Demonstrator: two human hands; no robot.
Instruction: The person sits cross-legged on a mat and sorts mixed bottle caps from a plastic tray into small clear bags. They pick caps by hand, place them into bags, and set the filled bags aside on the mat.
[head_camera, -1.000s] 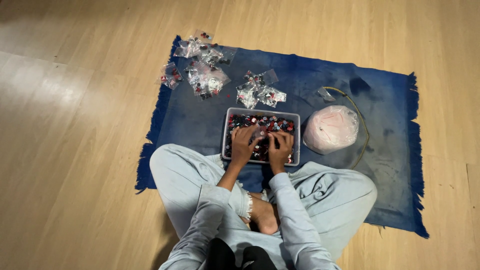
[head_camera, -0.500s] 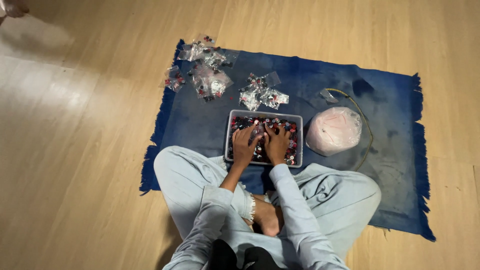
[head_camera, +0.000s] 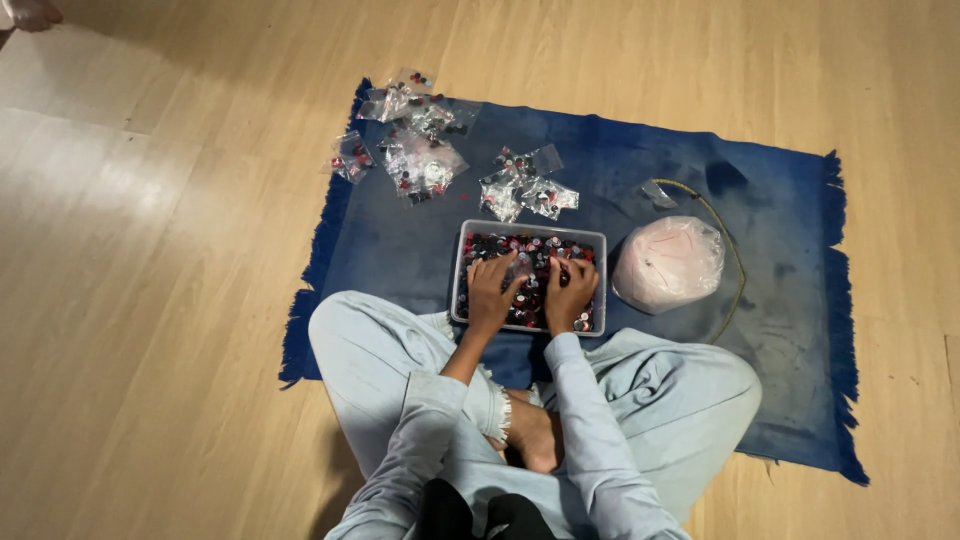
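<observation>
Blue rug with fringed edges lies on the wooden floor. On it, before the seated person's crossed legs, stands a clear plastic tray full of small red and dark pieces. The left hand and right hand rest side by side inside it, fingers spread on the pieces; between them is a small clear bag, but whether they grip it I cannot tell. Small filled bags lie beyond, and a pinkish bag is just right of the tray.

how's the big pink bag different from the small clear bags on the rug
The big pink bag is one rounded, full, cloudy bundle right of the tray; the small clear bags are many, flat and scattered beyond it. The small ones show red and dark bits; the pink bag's contents cannot be told. Both lie on the blue rug.
</observation>
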